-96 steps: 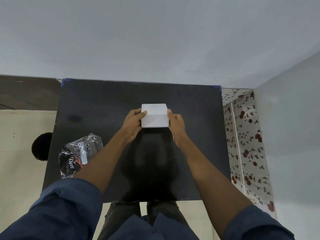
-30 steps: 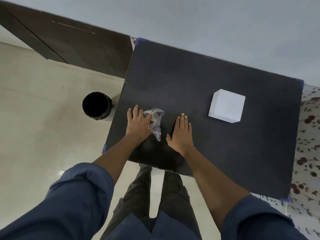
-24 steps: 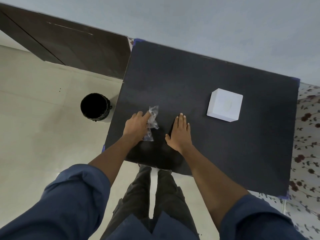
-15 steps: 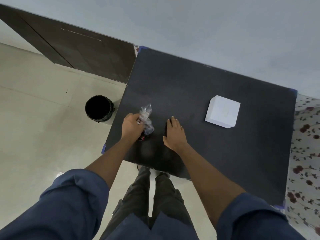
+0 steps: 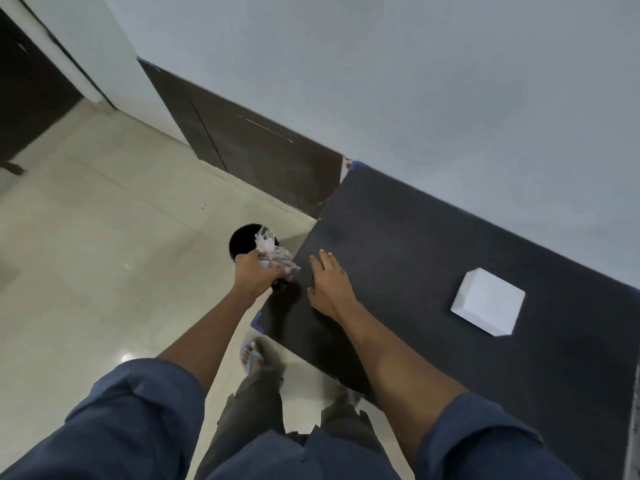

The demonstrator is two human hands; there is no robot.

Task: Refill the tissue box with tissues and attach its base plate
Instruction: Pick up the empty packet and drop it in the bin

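At centre frame the left hand (image 5: 254, 271) has its grip clamped on a crumpled plastic wrapper (image 5: 273, 252), held over a black bin (image 5: 242, 244) on the floor. The right hand (image 5: 330, 285) lies flat with fingers apart on the black table (image 5: 415, 271), well apart from the white tissue box (image 5: 488, 301) at right.

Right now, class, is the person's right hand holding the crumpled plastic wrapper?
No, the left hand grips the plastic wrapper while the right hand lies flat on the black table.

Bare table (image 5: 415, 244) between right hand (image 5: 330, 285), tissue box (image 5: 488, 301)
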